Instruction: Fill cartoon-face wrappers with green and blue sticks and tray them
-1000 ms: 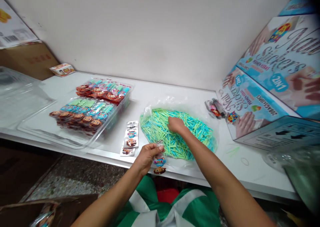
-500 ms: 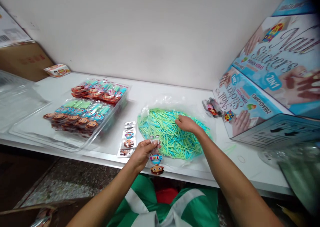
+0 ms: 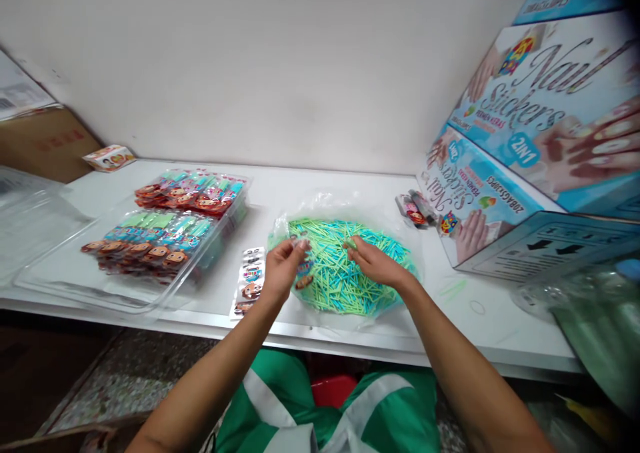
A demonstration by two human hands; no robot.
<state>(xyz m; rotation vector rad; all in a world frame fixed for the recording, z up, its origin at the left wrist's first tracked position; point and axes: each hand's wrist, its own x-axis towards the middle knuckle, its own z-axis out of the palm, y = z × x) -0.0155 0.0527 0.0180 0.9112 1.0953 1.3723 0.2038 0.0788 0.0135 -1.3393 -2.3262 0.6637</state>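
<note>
My left hand [image 3: 283, 266] pinches the top of a small clear printed sachet [image 3: 304, 274], which hangs from the fingers with its cartoon face at the bottom. Just right of it, my right hand [image 3: 373, 260] is closed at the fingertips on what looks like thin green sticks [image 3: 351, 244]; how many I cannot tell. Both hands are over an open clear plastic bag [image 3: 345, 203] full of loose green and blue sticks [image 3: 340, 286]. Beside my left hand, several flat printed sachets [image 3: 251, 273] lie in a small pile on the white table [image 3: 280, 185].
On the left stands a clear plastic tray [image 3: 165, 300] with rows of filled sachets [image 3: 150, 236]. Large nail sticker boxes [image 3: 500, 186] rise on the right, with a few sachets [image 3: 414, 210] beside them. A cardboard box [image 3: 47, 143] and small carton [image 3: 110, 158] sit back left.
My left hand has lifted the sachet up and slightly left, over the bag. My right hand has drawn a little toward it, with green now at its fingertips. The view has shifted slightly.
</note>
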